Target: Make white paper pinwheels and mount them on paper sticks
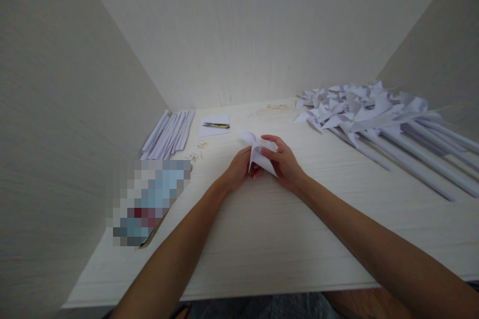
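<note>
White folded paper [261, 154] is held just above the middle of a pale wooden table [262, 239], gripped between both hands. The left hand [236, 172] is closed on its left edge, and the right hand [286, 163] is pinched over its top and right side. Rolled paper tubes [170, 132] are laid at the far left, with small clippers [216, 125] on a paper slip beside them. Finished paper pinwheels [374, 114] are piled at the far right.

A pale wood-grain desk [262, 239] sits boxed in by three plain off-white walls [56, 109].
</note>
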Demonstrator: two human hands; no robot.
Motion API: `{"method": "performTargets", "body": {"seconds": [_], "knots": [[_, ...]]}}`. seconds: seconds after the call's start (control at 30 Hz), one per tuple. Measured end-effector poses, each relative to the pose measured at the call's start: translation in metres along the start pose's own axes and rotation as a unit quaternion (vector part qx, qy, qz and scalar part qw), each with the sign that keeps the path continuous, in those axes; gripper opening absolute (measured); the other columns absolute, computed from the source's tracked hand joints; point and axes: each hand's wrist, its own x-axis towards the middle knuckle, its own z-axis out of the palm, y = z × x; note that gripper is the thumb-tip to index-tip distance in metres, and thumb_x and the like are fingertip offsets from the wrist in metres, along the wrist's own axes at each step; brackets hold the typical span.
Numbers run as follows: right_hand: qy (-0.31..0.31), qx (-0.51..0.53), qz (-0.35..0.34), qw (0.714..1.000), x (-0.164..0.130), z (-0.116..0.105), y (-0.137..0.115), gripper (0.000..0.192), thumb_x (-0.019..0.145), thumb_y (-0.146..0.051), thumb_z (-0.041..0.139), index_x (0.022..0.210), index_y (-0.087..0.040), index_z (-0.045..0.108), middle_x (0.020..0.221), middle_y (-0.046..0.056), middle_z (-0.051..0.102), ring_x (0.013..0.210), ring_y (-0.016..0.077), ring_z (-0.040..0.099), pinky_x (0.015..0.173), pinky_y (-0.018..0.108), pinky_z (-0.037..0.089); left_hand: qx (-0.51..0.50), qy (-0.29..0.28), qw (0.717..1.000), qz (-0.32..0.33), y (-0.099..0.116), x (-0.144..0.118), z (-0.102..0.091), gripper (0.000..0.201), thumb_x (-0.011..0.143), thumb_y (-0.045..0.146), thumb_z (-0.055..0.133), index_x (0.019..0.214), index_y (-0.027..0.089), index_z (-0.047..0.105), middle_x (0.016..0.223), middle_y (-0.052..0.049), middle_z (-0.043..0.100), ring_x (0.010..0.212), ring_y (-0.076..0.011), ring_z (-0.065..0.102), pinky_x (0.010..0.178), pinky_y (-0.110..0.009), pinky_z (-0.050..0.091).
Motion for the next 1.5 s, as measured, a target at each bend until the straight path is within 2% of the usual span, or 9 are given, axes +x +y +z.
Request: {"method": "performTargets", "body": {"seconds": [0.2, 0.4, 0.63, 0.77, 0.93, 1.03, 1.3, 1.5], "knots": [[0.020, 0.017, -0.003, 1.000, 0.0014, -0.0016, 0.0011, 0.048, 0.055, -0.023, 0.068, 0.095, -0.024, 0.041, 0.068, -0.005, 0.053, 0.056, 0.0146, 0.057, 0.048, 0.031, 0.049, -0.002, 0.002, 1.000, 0.007, -0.0002, -0.0015, 0.0003, 0.025, 0.071, 0.034, 0.053, 0.057, 0.016, 0.043, 0.044, 0.006, 0.037, 0.034, -0.0040, 0.033, 0.032, -0.017, 0.025], [-0.002, 0.031, 0.007, 0.999, 0.0010, -0.0020, 0.0016, 0.052, 0.052, -0.023, 0.070, 0.096, -0.025, 0.041, 0.065, -0.006, 0.054, 0.052, 0.0147, 0.056, 0.043, 0.029, 0.046, 0.002, 0.030, 1.000, -0.004, 0.0003, -0.0002, 0.0014, 0.023, 0.069, 0.034, 0.057, 0.058, 0.016, 0.046, 0.043, 0.005, 0.038, 0.034, -0.0042, 0.034, 0.030, -0.017, 0.025], [0.011, 0.025, -0.008, 1.000, -0.0016, -0.0023, 0.0021, 0.052, 0.052, -0.019, 0.071, 0.095, -0.025, 0.043, 0.061, -0.007, 0.053, 0.050, 0.0125, 0.054, 0.045, 0.027, 0.045, -0.001, 0.021, 0.999, -0.023, -0.0001, 0.0002, 0.0008, 0.022, 0.070, 0.033, 0.058, 0.060, 0.015, 0.048, 0.047, 0.004, 0.042, 0.034, -0.0036, 0.034, 0.030, -0.017, 0.025], [0.022, 0.035, -0.016, 0.999, -0.0012, 0.0005, 0.0020, 0.053, 0.053, -0.024, 0.071, 0.098, -0.025, 0.043, 0.062, -0.006, 0.055, 0.049, 0.0135, 0.055, 0.044, 0.028, 0.045, -0.013, 0.016, 1.000, 0.002, -0.0003, 0.0020, -0.0013, 0.024, 0.067, 0.036, 0.059, 0.062, 0.015, 0.050, 0.045, 0.006, 0.042, 0.035, -0.0037, 0.036, 0.031, -0.016, 0.027], [0.063, 0.041, -0.077, 0.994, -0.0008, 0.0015, 0.0006, 0.066, 0.051, -0.019, 0.072, 0.108, -0.025, 0.040, 0.064, -0.007, 0.058, 0.054, 0.0110, 0.056, 0.054, 0.026, 0.047, 0.006, 0.073, 0.997, 0.031, -0.0013, 0.0046, -0.0043, 0.032, 0.063, 0.043, 0.063, 0.061, 0.016, 0.046, 0.045, 0.007, 0.042, 0.034, -0.0023, 0.035, 0.031, -0.014, 0.026], [0.080, 0.022, -0.113, 0.990, -0.0005, 0.0006, 0.0010, 0.073, 0.049, -0.016, 0.073, 0.113, -0.025, 0.037, 0.060, -0.009, 0.058, 0.052, 0.0104, 0.055, 0.054, 0.024, 0.046, 0.013, 0.107, 0.993, 0.046, -0.0025, 0.0048, -0.0063, 0.037, 0.062, 0.045, 0.063, 0.057, 0.017, 0.040, 0.044, 0.008, 0.041, 0.033, -0.0022, 0.035, 0.031, -0.014, 0.024], [0.086, 0.043, -0.068, 0.993, -0.0010, 0.0034, -0.0002, 0.057, 0.047, -0.015, 0.073, 0.095, -0.024, 0.044, 0.062, -0.007, 0.061, 0.053, 0.0102, 0.056, 0.051, 0.023, 0.045, 0.022, 0.113, 0.993, 0.034, -0.0026, 0.0038, -0.0058, 0.036, 0.058, 0.045, 0.065, 0.060, 0.018, 0.041, 0.045, 0.009, 0.040, 0.036, -0.0028, 0.035, 0.034, -0.015, 0.027], [0.082, 0.088, -0.044, 0.992, 0.0001, 0.0021, -0.0012, 0.047, 0.050, -0.015, 0.072, 0.088, -0.024, 0.047, 0.063, -0.007, 0.060, 0.055, 0.0092, 0.056, 0.050, 0.021, 0.045, 0.014, 0.119, 0.992, 0.037, -0.0018, 0.0038, -0.0058, 0.034, 0.066, 0.048, 0.057, 0.061, 0.017, 0.044, 0.049, 0.006, 0.042, 0.039, -0.0040, 0.039, 0.036, -0.016, 0.028]]}}
